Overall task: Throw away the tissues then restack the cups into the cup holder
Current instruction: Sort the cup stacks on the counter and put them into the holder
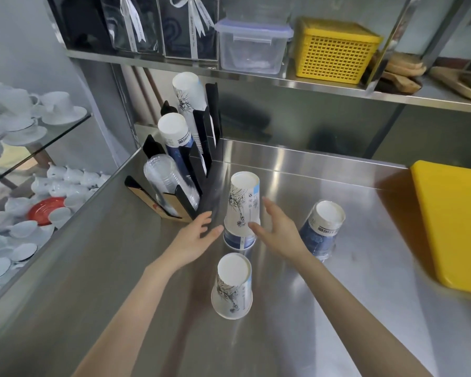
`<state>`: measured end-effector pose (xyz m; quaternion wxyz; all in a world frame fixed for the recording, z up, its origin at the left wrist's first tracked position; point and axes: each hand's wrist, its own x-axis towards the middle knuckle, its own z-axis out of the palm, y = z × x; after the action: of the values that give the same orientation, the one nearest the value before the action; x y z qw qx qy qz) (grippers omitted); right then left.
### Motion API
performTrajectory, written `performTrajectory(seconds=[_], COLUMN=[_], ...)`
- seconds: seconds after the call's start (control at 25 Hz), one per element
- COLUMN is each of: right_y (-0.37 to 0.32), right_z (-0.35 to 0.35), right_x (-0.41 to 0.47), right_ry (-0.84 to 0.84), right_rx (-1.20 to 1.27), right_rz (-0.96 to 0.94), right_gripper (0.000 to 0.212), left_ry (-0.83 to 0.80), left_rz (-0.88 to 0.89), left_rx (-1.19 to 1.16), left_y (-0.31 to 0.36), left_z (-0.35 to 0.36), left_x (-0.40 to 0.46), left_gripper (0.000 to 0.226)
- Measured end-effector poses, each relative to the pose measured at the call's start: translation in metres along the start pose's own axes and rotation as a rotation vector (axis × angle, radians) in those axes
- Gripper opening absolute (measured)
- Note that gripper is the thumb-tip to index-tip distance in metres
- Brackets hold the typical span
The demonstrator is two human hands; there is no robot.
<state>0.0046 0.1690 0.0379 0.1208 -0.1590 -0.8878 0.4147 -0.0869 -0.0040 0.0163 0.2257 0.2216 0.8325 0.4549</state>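
A white printed cup (pixel 242 202) sits upside down on top of a blue cup (pixel 238 242) in the middle of the steel counter (pixel 324 308). My left hand (pixel 195 238) and my right hand (pixel 279 231) flank this pair, fingers apart, holding nothing. Another white printed cup (pixel 233 287) stands upside down nearer to me. A blue cup (pixel 322 229) stands upside down to the right. The black cup holder (pixel 191 161) at the counter's left back holds a white stack (pixel 188 93), a blue stack (pixel 176 134) and a clear plastic stack (pixel 169 180). No tissues are in view.
A yellow board (pixel 454 221) lies at the counter's right edge. The shelf above carries a clear box (pixel 252 47), a yellow basket (pixel 335 51) and wooden boards (pixel 408 72). To the left, glass shelves (pixel 52 137) hold white crockery and a red saucer (pixel 45 210).
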Motion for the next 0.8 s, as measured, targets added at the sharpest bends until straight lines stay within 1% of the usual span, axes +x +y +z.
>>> performTrajectory(seconds=[0.12, 0.24, 0.32, 0.48, 0.68, 0.8], right_y=[-0.004, -0.002, 0.0, -0.001, -0.013, -0.02], right_z=[0.004, 0.01, 0.013, 0.012, -0.007, -0.016], right_x=[0.024, 0.038, 0.042, 0.043, 0.041, 0.037], right_ry=[0.024, 0.012, 0.012, 0.048, 0.095, 0.107], right_rx=[0.023, 0.045, 0.054, 0.082, 0.136, 0.145], right_rz=[0.015, 0.054, 0.06, 0.03, -0.034, -0.057], right_gripper=[0.069, 0.076, 0.074, 0.065, 0.061, 0.06], left_ry=[0.019, 0.037, 0.046, 0.108, 0.167, 0.172], left_rz=[0.039, 0.06, 0.087, 0.137, 0.232, 0.259], left_rx=[0.046, 0.097, 0.095, 0.037, 0.034, 0.039], left_y=[0.003, 0.004, 0.007, 0.016, 0.032, 0.043], left_z=[0.01, 0.018, 0.024, 0.031, 0.018, 0.014], left_x=[0.028, 0.051, 0.061, 0.067, 0.059, 0.054], left_gripper=[0.065, 0.077, 0.077, 0.066, 0.067, 0.069])
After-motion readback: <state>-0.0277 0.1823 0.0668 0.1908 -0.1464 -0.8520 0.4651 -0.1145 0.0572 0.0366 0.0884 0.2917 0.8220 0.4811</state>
